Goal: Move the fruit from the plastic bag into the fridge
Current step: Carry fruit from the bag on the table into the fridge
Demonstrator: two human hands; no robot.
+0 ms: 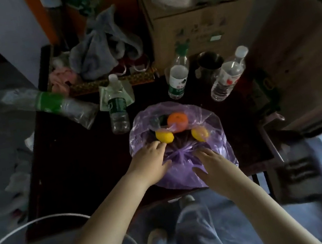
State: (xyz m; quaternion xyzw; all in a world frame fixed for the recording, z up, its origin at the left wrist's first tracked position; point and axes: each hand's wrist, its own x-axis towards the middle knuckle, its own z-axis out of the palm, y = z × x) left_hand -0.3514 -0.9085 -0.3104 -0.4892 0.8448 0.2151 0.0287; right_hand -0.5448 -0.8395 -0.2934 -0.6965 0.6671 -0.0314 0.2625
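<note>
A purple plastic bag [214, 151] lies on the dark wooden table [73, 169], its mouth open toward the far side. Inside it I see an orange [177, 121] at the back, a yellow lemon [165, 136] to the left and a second lemon [200, 133] to the right under the film. My left hand [151, 158] rests on the bag's left side, fingertips touching the left lemon. My right hand [210, 162] lies flat on the bag's gathered near part, fingers straight. The fridge is not in view.
Three plastic water bottles [117, 106] [177, 78] [228, 74] stand behind the bag beside a metal cup [209, 64]. A cardboard box [198, 20], a grey bag [103, 46] and a lying bottle pack [48, 100] crowd the back. My legs [193, 234] are below.
</note>
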